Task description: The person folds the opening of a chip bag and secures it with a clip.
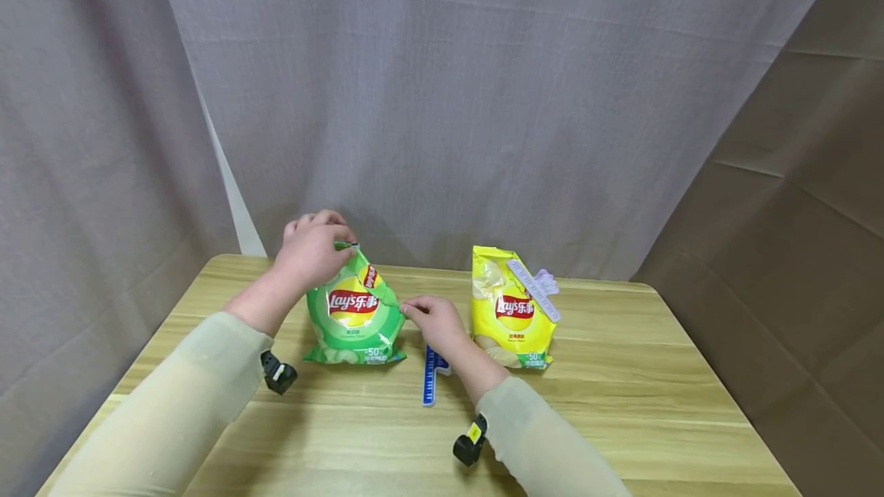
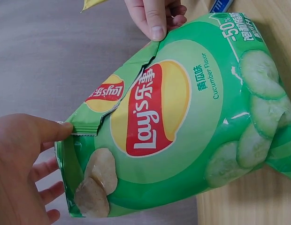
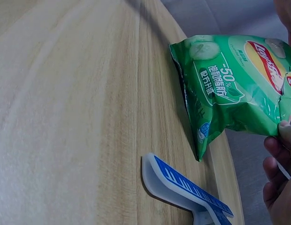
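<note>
A green bag of cucumber-flavour chips (image 1: pixel 352 328) stands upright on the table, its top corner folded down across the front. My left hand (image 1: pixel 314 248) pinches the upper end of the fold between thumb and fingers, as the left wrist view shows at the bag's edge (image 2: pixel 84 127). At the lower end of that fold, my right hand (image 1: pixel 437 322) pinches the bag's right side with thumb and forefinger. Just below the right hand lies a blue and white bag clip (image 1: pixel 430 378), partly hidden by that hand in the head view; the right wrist view shows its handle (image 3: pixel 187 190).
To the right stands a yellow bag of chips (image 1: pixel 507 328) with a pale purple clip (image 1: pixel 533 290) across its slanted top corner. Behind the wooden table (image 1: pixel 621 405) hangs a grey curtain (image 1: pixel 442 98), with a brown cloth (image 1: pixel 780 251) on the right.
</note>
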The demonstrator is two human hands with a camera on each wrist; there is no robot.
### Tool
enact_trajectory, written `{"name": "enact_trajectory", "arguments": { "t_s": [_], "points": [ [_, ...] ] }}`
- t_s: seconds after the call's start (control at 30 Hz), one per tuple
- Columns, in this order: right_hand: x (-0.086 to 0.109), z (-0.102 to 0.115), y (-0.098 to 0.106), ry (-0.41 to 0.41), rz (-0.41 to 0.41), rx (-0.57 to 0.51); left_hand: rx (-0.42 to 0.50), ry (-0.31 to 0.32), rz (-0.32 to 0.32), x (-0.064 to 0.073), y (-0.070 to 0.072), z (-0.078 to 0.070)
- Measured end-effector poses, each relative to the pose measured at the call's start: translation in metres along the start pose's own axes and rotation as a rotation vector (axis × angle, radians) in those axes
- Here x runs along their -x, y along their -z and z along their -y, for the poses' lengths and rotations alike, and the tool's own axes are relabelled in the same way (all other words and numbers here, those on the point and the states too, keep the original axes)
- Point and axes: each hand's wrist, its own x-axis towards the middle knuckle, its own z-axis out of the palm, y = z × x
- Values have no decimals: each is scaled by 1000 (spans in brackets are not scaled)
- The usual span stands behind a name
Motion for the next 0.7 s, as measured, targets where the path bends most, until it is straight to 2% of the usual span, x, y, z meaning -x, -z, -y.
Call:
{"name": "enact_trajectory", "arguments": {
  "t_s": [0.4, 0.7],
  "points": [
    [5, -2, 0, 39, -20, -12, -11, -11, 0, 1, -1, -2],
    [18, 1, 4, 86, -40, 79, -24, -31, -9, 3, -4, -3]
  ]
}}
